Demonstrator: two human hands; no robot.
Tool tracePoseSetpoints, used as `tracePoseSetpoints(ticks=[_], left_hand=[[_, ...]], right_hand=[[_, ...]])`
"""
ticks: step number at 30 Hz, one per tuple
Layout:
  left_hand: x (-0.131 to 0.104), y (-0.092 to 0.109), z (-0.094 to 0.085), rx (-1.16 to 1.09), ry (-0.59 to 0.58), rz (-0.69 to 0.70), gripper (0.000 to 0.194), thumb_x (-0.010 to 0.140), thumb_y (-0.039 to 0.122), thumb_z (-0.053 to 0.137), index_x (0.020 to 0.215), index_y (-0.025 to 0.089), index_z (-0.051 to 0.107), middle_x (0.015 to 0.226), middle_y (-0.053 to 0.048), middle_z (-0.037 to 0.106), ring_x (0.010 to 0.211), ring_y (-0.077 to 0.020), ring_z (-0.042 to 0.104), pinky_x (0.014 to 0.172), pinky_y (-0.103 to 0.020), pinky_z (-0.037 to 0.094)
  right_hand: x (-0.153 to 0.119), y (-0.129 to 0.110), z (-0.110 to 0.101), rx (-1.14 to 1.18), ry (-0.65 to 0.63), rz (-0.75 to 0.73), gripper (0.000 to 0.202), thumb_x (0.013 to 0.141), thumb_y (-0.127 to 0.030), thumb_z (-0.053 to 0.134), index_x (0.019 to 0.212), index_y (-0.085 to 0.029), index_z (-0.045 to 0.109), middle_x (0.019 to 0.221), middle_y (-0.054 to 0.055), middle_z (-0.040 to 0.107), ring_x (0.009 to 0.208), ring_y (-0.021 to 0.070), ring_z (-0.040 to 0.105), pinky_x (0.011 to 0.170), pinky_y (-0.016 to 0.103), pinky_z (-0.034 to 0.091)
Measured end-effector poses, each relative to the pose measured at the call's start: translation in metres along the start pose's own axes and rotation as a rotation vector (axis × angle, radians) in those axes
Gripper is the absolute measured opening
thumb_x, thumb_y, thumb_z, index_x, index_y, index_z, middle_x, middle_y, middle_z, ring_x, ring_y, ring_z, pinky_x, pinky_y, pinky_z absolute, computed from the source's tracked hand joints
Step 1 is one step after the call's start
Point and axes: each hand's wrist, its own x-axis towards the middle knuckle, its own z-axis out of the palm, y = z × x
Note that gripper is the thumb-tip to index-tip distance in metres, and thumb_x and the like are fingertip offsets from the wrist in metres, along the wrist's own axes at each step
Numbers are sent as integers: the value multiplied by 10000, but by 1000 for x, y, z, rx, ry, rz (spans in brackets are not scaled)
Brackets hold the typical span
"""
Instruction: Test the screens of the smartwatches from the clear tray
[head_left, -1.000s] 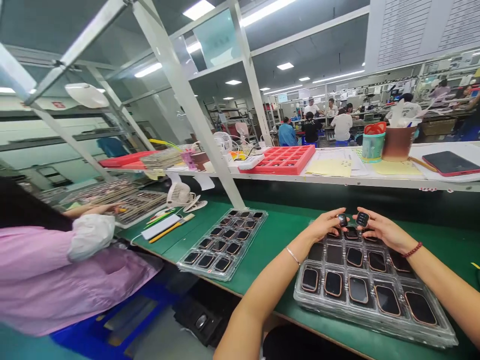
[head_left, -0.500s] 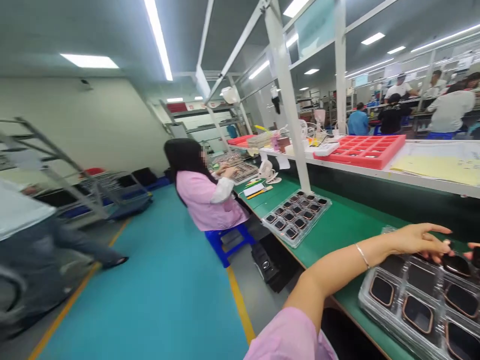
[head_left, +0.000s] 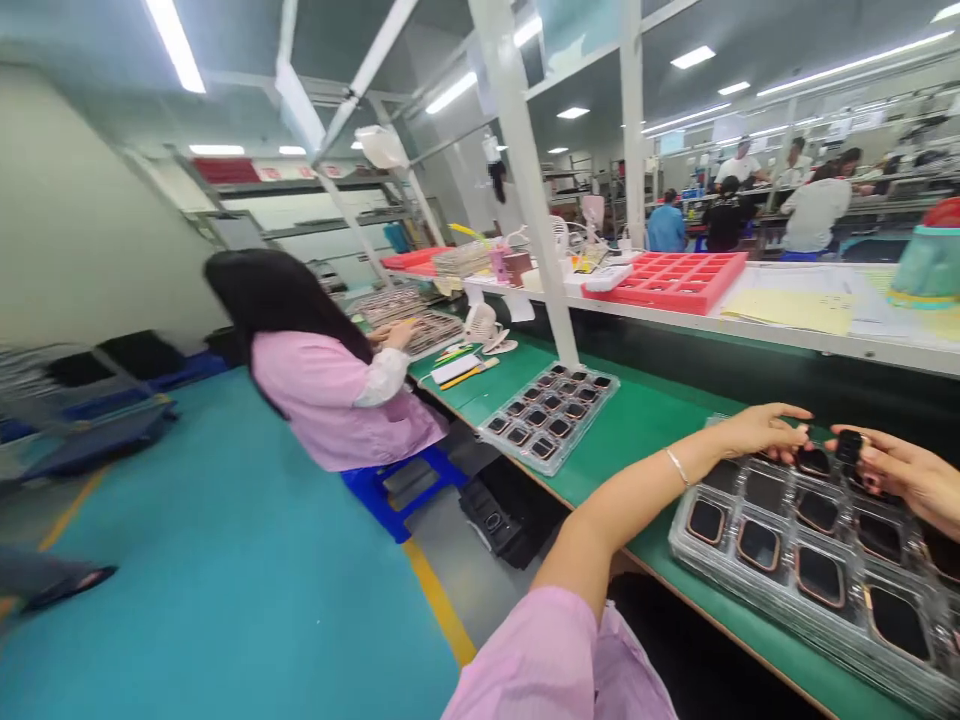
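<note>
Right hand [head_left: 907, 474] further into view — gripping dark watch [head_left: 850, 450], left hand [head_left: 761, 431] above tray [head_left: 757, 596]

Workers sit at a green-topped bench [head_left: 517, 400] at three o'clock and distant assembly lines [head_left: 862, 200] at one o'clock on a factory floor.

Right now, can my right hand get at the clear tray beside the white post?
Probably not directly: the left arm lies between the right hand and that clear tray by the white post, and the right hand holds a dark watch-like piece.
</note>
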Motion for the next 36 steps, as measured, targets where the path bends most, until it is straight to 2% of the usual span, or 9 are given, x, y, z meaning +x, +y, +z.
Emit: tracePoseSetpoints(ticks=[2,5,13,17,20,23,27,30,36], left_hand=[[0,0,-1,1,10,0,573,771,294,659,1288,164,448,825,-43,629,574,-98,573,520,-207,398],[0,-1,-2,6,15,23,558,750,326,678,1244,159,480,800,-35,621,558,-92,569,514,-203,385],[-8,6,-1,54,35,43,584,739,372,671,1229,126,470,858,-59,633,525,-76,556,494,-195,372],[-12,12,-1,69,50,22,585,741,379,669,1234,129,477,884,-61,625,589,-100,594,510,-197,383],[-13,16,1,60,98,-23,529,776,392,623,1222,134,504,964,-80,618,721,-143,640,588,-221,436],[-12,19,4,66,134,-62,480,791,328,595,1230,157,502,995,-80,627,823,-167,642,647,-237,455],[-12,21,6,40,141,-68,441,718,173,620,1146,145,517,949,-67,643,740,-128,604,635,-230,450],[-13,21,6,19,138,-47,383,708,135,592,1086,130,525,867,-52,645,696,-113,576,679,-258,468],[-12,26,11,58,168,-46,415,708,124,566,1118,143,504,906,-55,644,631,-93,565,654,-246,456]], right_hand=[[3,1,-4,187,-87,73,464,698,-507,728,1101,-292,648,990,123,656,642,188,553,520,299,440],[4,2,-5,257,-97,70,473,723,-471,729,1134,-267,617,1027,78,632,655,147,525,527,244,427],[2,-2,4,267,-111,-31,543,772,-451,685,1218,-182,534,853,21,597,556,93,468,530,240,426],[2,-7,7,273,-83,-41,517,801,-443,651,1226,-180,520,811,20,602,562,110,520,551,268,474],[2,-9,8,312,-67,-8,497,821,-408,615,1257,-200,496,991,74,622,678,145,611,629,298,525],[2,-10,9,326,-53,0,485,800,-298,598,1265,-231,482,1127,83,587,834,183,641,678,307,533],[3,-11,12,214,-82,-22,436,760,-185,550,1196,-193,522,946,53,634,699,148,618,611,285,509],[3,-13,13,167,-106,-16,394,753,-163,524,1146,-174,544,899,43,637,636,128,593,602,282,501],[3,-17,13,103,-128,-21,354,780,-221,541,1131,-185,516,991,63,626,691,145,605,596,276,486]])
